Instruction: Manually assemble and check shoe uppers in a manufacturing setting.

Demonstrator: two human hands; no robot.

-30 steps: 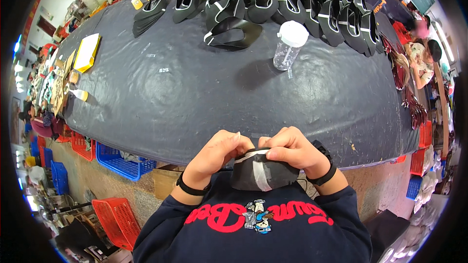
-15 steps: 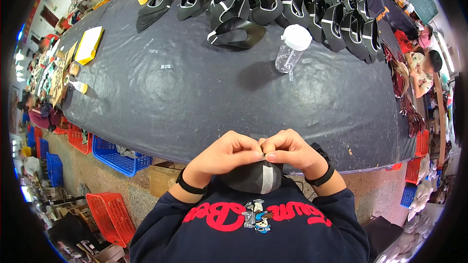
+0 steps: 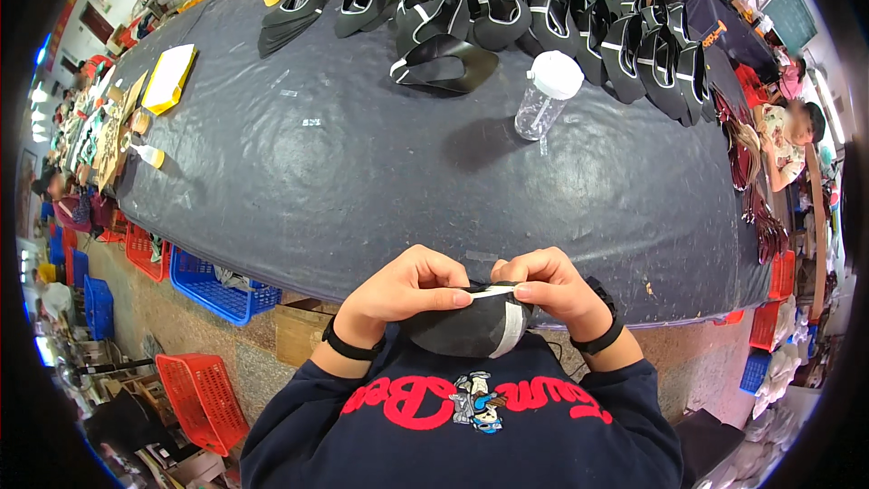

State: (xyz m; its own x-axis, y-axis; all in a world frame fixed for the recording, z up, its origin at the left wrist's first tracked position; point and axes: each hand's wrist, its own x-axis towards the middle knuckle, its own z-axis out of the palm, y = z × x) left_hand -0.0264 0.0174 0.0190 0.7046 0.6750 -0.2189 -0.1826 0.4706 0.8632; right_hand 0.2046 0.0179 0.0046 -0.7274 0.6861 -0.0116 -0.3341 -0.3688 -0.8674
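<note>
One black shoe upper [image 3: 453, 333], held up at the near edge of the dark table [image 3: 362, 204], before the wearer's chest. One white strip [image 3: 491, 292] along its top rim, a short length bare between the two thumbs. One pale band [image 3: 512, 326] down its side, toward the right. Left hand [image 3: 398, 288]: narrow pinch on the rim, thumb on top. Right hand [image 3: 558, 286]: matching narrow pinch, above the band; what lies beneath the fingertips I cannot tell from here. Handling notes, in my judgement: strip best kept flat and even with the edge; tension equal from both sides, lest the rim pucker; thumbs best pressing short lengths, with extra care over the curve. Well apart: one clear bottle [image 3: 539, 114], white-lidded, upright; beyond, further black uppers [image 3: 502, 18].
</note>
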